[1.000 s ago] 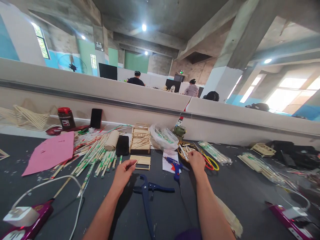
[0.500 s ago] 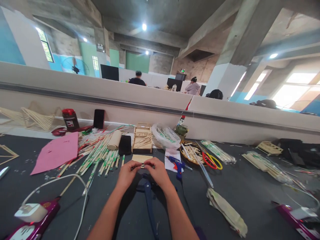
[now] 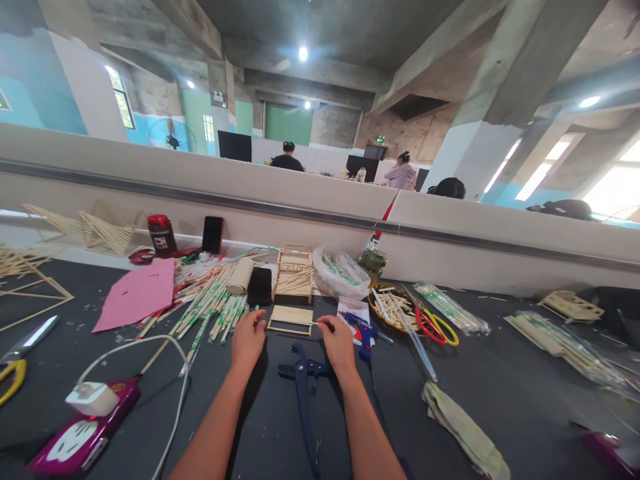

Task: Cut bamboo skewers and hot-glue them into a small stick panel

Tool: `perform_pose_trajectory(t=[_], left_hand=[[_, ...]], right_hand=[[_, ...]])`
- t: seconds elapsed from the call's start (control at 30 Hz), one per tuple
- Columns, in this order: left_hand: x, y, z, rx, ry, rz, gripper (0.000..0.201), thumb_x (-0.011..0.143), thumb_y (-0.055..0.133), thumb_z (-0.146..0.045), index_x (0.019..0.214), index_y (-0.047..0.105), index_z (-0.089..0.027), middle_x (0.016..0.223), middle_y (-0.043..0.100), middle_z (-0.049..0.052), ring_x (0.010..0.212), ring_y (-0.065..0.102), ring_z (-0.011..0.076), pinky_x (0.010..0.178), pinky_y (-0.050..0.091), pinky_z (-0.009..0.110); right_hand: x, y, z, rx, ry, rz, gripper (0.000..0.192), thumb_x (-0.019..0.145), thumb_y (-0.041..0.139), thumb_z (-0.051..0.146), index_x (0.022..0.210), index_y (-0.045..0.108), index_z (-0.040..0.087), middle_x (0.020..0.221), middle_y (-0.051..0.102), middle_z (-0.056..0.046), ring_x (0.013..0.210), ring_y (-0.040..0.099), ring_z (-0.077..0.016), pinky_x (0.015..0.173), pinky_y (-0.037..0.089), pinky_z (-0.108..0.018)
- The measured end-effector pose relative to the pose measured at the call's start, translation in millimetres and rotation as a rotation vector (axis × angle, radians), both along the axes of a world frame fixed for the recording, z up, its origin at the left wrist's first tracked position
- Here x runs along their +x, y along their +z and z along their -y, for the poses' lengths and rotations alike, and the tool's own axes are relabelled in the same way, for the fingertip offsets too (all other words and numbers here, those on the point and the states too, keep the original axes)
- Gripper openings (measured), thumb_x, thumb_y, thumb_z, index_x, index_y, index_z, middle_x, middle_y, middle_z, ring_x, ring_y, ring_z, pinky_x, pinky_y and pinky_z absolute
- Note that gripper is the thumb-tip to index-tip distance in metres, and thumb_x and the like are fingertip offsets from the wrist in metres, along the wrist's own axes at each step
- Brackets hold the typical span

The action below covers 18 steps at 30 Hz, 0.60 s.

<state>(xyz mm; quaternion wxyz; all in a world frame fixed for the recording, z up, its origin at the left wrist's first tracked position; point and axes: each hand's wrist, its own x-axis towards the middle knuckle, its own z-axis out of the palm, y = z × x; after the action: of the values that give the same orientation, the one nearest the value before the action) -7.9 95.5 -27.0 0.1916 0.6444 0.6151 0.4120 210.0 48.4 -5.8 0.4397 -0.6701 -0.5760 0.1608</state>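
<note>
While two hands (image 3: pixel 247 340) flank one stick panel (image 3: pixel 291 317)

A small flat panel of pale wooden sticks (image 3: pixel 291 317) lies on the dark tabletop (image 3: pixel 500 393), just beyond both hands and between them. The sticks sit side by side in a neat rectangle, long side running across. The left hand (image 3: pixel 248 340) and right hand (image 3: pixel 339 343) flank its near corners.
</note>
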Motion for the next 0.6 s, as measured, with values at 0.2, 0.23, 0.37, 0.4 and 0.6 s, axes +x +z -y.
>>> perform_pose_trajectory(t=[0.2, 0.23, 0.37, 0.4, 0.6], left_hand=[[9.3, -13.2, -2.5, -0.091, -0.054, -0.090, 0.033, 0.081, 0.051, -0.009, 0.112, 0.062, -0.014, 0.111, 0.063, 0.012, 0.102, 0.058, 0.0212, 0.092, 0.042, 0.033], [11.6, -12.9, -1.7, -0.094, -0.058, -0.104, 0.033, 0.081, 0.051, -0.010, 0.112, 0.062, -0.015, 0.110, 0.064, 0.012, 0.102, 0.058, 0.0210, 0.092, 0.042, 0.032], [16.9, -9.1, 2.3, -0.109, -0.079, -0.158, 0.031, 0.081, 0.053, -0.012, 0.110, 0.062, -0.016, 0.101, 0.065, 0.009, 0.096, 0.059, 0.0205, 0.090, 0.041, 0.032], [17.3, -8.3, 3.1, -0.112, -0.082, -0.169, 0.030, 0.081, 0.053, -0.012, 0.109, 0.063, -0.017, 0.099, 0.065, 0.009, 0.095, 0.059, 0.0206, 0.089, 0.041, 0.032], [14.3, -10.3, 1.6, -0.122, -0.059, -0.158, 0.030, 0.080, 0.052, -0.011, 0.106, 0.064, -0.019, 0.103, 0.065, 0.008, 0.094, 0.060, 0.0202, 0.085, 0.043, 0.030]], right_hand=[[-4.3, -8.3, -11.1, -0.107, -0.016, 0.090, 0.022, 0.081, 0.049, 0.022, 0.085, 0.071, 0.023, 0.089, 0.071, -0.002, 0.087, 0.063, -0.0179, 0.078, 0.045, -0.026], [-5.6, -8.7, -12.3, -0.124, -0.018, 0.118, 0.023, 0.081, 0.049, 0.022, 0.085, 0.072, 0.023, 0.089, 0.071, -0.001, 0.087, 0.064, -0.0174, 0.078, 0.045, -0.026], [-8.3, -11.3, -14.3, -0.166, -0.043, 0.198, 0.023, 0.082, 0.050, 0.020, 0.087, 0.072, 0.024, 0.089, 0.070, -0.001, 0.086, 0.063, -0.0161, 0.075, 0.044, -0.024], [-8.4, -12.2, -14.4, -0.171, -0.051, 0.206, 0.023, 0.083, 0.050, 0.020, 0.087, 0.071, 0.025, 0.089, 0.070, -0.001, 0.087, 0.063, -0.0161, 0.075, 0.044, -0.024], [-9.2, -15.6, -15.5, -0.194, -0.056, 0.180, 0.021, 0.085, 0.050, 0.022, 0.089, 0.071, 0.025, 0.090, 0.069, -0.001, 0.088, 0.062, -0.0160, 0.075, 0.042, -0.023]])
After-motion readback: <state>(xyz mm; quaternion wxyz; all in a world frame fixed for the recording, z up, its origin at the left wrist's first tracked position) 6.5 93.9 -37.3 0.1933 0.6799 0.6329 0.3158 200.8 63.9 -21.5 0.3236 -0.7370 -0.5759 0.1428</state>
